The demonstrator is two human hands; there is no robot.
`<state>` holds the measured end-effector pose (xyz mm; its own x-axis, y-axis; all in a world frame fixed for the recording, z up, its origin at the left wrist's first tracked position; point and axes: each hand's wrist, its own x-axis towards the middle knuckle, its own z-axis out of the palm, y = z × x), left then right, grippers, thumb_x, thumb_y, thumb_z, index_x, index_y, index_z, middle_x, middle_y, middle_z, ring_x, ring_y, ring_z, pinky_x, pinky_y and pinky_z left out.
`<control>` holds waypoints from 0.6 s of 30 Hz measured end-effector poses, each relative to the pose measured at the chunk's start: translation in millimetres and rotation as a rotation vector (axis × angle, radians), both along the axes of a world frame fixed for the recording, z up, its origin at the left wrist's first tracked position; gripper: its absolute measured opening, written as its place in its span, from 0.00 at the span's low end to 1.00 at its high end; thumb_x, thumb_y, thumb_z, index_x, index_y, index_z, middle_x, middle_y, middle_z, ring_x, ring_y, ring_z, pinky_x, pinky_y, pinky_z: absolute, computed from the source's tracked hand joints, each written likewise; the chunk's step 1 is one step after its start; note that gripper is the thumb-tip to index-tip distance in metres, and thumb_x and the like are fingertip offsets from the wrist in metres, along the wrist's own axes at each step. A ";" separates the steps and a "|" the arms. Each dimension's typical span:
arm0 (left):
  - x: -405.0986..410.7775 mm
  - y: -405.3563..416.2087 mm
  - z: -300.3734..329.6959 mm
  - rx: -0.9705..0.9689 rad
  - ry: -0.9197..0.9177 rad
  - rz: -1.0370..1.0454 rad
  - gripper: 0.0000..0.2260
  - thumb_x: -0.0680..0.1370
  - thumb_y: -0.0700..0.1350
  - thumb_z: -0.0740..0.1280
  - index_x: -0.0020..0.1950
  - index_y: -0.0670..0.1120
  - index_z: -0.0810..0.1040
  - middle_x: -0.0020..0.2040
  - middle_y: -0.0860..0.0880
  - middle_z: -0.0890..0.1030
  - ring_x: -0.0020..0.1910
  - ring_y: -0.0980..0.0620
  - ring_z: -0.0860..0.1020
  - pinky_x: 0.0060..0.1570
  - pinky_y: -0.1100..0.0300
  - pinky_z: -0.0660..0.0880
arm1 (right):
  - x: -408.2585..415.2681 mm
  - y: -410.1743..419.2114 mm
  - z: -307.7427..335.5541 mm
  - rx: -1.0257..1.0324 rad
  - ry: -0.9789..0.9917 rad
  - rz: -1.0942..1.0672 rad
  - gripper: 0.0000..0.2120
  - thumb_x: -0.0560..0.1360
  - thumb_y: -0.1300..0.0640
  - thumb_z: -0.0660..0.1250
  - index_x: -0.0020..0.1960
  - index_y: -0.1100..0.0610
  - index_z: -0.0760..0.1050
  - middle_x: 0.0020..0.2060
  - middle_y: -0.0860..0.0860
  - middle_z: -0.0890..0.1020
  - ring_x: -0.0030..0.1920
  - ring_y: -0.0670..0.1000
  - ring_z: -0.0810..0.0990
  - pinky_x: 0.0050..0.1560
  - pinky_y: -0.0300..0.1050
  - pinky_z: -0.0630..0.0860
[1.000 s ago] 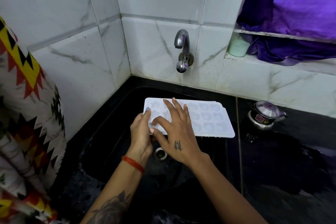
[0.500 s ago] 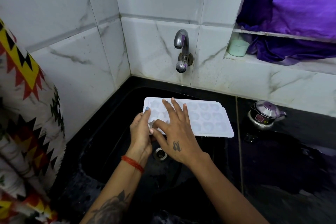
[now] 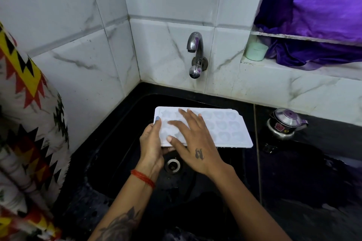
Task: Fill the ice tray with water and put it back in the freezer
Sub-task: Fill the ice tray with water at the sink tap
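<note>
The white rectangular plastic ice tray [image 3: 203,126], moulded with small shaped pockets, is held level over the black sink basin [image 3: 121,143], below and in front of the chrome wall tap [image 3: 195,55], from which no water is running. The left hand [image 3: 151,143] grips the tray's near-left corner, its fingers curled round the edge with the thumb on top and the rest underneath. The right hand [image 3: 194,143] lies flat across the pockets, fingers [image 3: 184,115] straight and spread, pressing lightly rather than clasping. I cannot tell whether the pockets hold water yet. Past the right fingertips, the tray's far end hangs unsupported; if it is filled and carried by that one corner, it could sag or tip and spill. Directly beneath the left wrist sits the round metal drain [image 3: 172,164]. Well off to the right, beyond the tray, a small steel lidded pot [image 3: 284,123] stands on the wet black table [image 3: 313,172], close enough for a swinging tray end to knock.
</note>
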<state>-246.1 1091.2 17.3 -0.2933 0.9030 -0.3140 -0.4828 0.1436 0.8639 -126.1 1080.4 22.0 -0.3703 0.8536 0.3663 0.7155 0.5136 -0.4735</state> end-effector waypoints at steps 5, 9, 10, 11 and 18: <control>-0.7 0.1 2.2 -0.016 -0.008 -0.006 0.10 0.79 0.52 0.62 0.49 0.46 0.76 0.45 0.46 0.84 0.42 0.47 0.83 0.30 0.51 0.80 | 40.5 11.7 7.3 -0.071 -0.094 -0.290 0.39 0.74 0.32 0.40 0.76 0.55 0.55 0.77 0.52 0.52 0.77 0.50 0.44 0.74 0.45 0.35; -0.5 -0.7 3.7 -0.034 -0.023 -0.015 0.13 0.79 0.55 0.62 0.50 0.46 0.77 0.47 0.45 0.83 0.43 0.46 0.83 0.30 0.50 0.81 | 71.2 24.1 8.3 -0.228 -0.293 -0.549 0.37 0.78 0.35 0.42 0.77 0.60 0.45 0.77 0.55 0.46 0.77 0.53 0.41 0.75 0.49 0.33; -0.1 -0.8 3.6 -0.037 -0.025 -0.017 0.14 0.78 0.56 0.62 0.50 0.46 0.77 0.47 0.45 0.83 0.44 0.46 0.83 0.31 0.50 0.81 | 74.2 26.3 8.9 -0.282 -0.308 -0.570 0.37 0.79 0.36 0.42 0.77 0.60 0.44 0.77 0.55 0.45 0.77 0.53 0.39 0.75 0.49 0.33; 0.0 -0.9 3.4 -0.041 -0.026 -0.018 0.15 0.78 0.57 0.61 0.50 0.46 0.77 0.48 0.45 0.83 0.44 0.45 0.83 0.31 0.49 0.81 | 75.1 28.1 9.2 -0.329 -0.313 -0.573 0.38 0.78 0.35 0.42 0.77 0.60 0.42 0.77 0.56 0.43 0.77 0.53 0.38 0.74 0.49 0.33; 0.1 1.0 3.9 -0.063 -0.027 -0.005 0.15 0.80 0.58 0.58 0.53 0.49 0.77 0.49 0.45 0.83 0.45 0.45 0.83 0.30 0.49 0.81 | 50.5 33.0 7.7 -0.422 -0.323 -0.495 0.40 0.77 0.34 0.42 0.77 0.60 0.36 0.76 0.58 0.37 0.76 0.54 0.33 0.74 0.49 0.32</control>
